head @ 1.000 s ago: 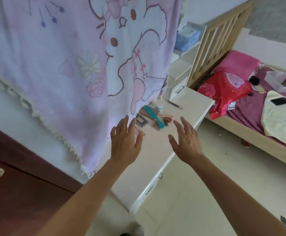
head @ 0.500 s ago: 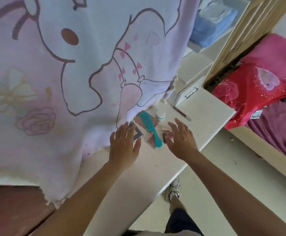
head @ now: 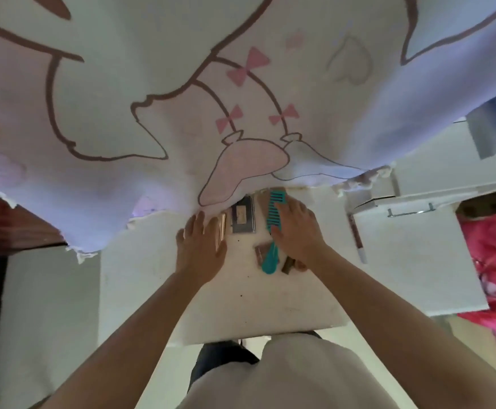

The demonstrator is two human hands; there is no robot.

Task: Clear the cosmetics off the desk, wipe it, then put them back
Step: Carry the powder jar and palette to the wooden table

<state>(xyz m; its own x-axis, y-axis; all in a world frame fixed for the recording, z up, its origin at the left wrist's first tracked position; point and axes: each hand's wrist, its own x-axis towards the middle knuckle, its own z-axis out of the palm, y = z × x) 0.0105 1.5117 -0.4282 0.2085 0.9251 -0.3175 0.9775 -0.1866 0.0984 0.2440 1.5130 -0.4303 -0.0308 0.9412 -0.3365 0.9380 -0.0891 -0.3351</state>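
On the white desk (head: 270, 305) lie a teal comb (head: 272, 231), a grey palette (head: 243, 215), a rose-gold stick (head: 222, 231), a brown compact (head: 262, 252) and a long cosmetic pencil (head: 357, 237). My left hand (head: 202, 249) lies flat with spread fingers beside the rose-gold stick, touching it. My right hand (head: 298, 231) rests over the comb's right side, fingers extended onto small items; a brown tube (head: 288, 265) shows under the wrist. Neither hand visibly grips anything.
A large cartoon-print blanket (head: 240, 84) hangs over the desk's far edge, hiding whatever is behind it. A white drawer unit (head: 409, 214) with a metal handle stands on the right. Pink bedding (head: 494, 261) lies beyond the desk's right side.
The view has dropped closer and now looks straight down. Both hands have moved forward onto the cosmetics; the right hand now covers the comb's side.
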